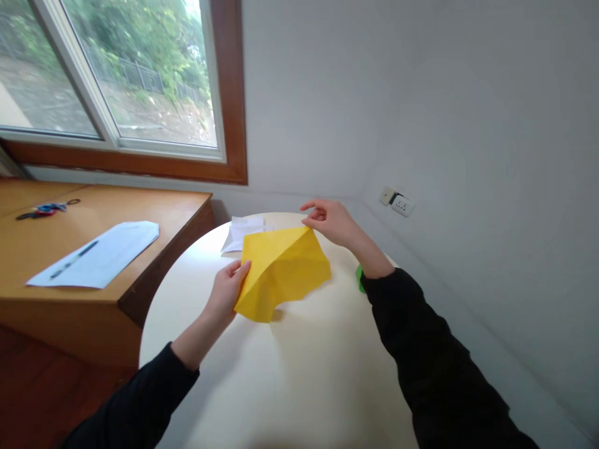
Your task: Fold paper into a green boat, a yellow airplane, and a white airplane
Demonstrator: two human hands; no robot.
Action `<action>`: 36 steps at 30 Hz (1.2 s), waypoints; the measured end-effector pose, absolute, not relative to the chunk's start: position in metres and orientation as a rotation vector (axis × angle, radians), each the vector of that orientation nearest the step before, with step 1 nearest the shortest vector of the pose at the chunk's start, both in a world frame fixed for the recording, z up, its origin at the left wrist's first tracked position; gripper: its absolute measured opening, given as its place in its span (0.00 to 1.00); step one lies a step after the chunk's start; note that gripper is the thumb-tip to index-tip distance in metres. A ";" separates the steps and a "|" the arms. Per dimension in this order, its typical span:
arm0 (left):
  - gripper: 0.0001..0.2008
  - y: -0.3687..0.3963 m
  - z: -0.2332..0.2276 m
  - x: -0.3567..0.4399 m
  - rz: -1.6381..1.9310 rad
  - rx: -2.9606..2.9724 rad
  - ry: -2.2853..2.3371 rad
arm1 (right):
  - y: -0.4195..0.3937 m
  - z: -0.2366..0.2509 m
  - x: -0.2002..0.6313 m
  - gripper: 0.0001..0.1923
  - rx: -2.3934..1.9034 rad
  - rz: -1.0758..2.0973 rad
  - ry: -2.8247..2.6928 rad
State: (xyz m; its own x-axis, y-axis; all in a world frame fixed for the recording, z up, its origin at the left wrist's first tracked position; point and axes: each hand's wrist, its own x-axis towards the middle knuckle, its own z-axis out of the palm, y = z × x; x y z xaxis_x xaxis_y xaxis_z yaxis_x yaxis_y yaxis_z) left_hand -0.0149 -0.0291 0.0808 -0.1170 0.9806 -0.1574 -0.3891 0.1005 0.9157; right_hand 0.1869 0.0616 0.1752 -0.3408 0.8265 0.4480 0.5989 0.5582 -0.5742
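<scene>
- While the creased sheet of yellow paper (283,269) sits at the centre of the frame, partly lifted off the round cream-white table (299,374), the left hand (228,292) pinches its left edge, thumb on top and fingers hidden beneath.
- At the sheet's upper right corner, the right hand (333,222) closes thumb and forefinger on the paper tip, the other fingers spread apart above it.
- Because the sheet is held at only two points, its lower corner sags toward the tabletop; a pull by either hand could, by my judgement, tear the thin paper along a crease or drag a fold out of line.
- A folded white paper piece (242,232) lies just behind the yellow sheet, toward the upper centre; a sweep of the sheet could push it off the far rim.
- A small green object (359,278) shows beside the right sleeve, mostly hidden; the forearm could knock it.
- Upper left of the frame, a wooden desk (140,274) carries a white sheet with a pen (98,254), well apart from both hands.
</scene>
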 end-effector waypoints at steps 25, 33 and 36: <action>0.04 -0.125 0.006 -0.040 0.997 0.308 1.157 | -0.036 0.008 0.134 0.33 -1.554 0.691 -2.720; 0.16 -0.099 0.024 -0.109 0.813 1.934 1.244 | 0.014 0.008 0.167 0.29 -1.002 0.753 -2.927; 0.33 -0.067 0.019 -0.117 0.577 2.301 1.037 | 0.030 0.009 0.172 0.23 -0.941 0.760 -2.893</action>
State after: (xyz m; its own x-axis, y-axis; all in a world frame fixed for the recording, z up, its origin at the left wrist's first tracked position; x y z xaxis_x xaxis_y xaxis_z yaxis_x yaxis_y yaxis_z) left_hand -0.1166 -0.0667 0.0188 0.6111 0.7760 0.1564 0.5419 -0.5541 0.6319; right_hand 0.1716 0.0299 0.0087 -0.8200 0.5551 -0.1398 0.5521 0.7024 -0.4494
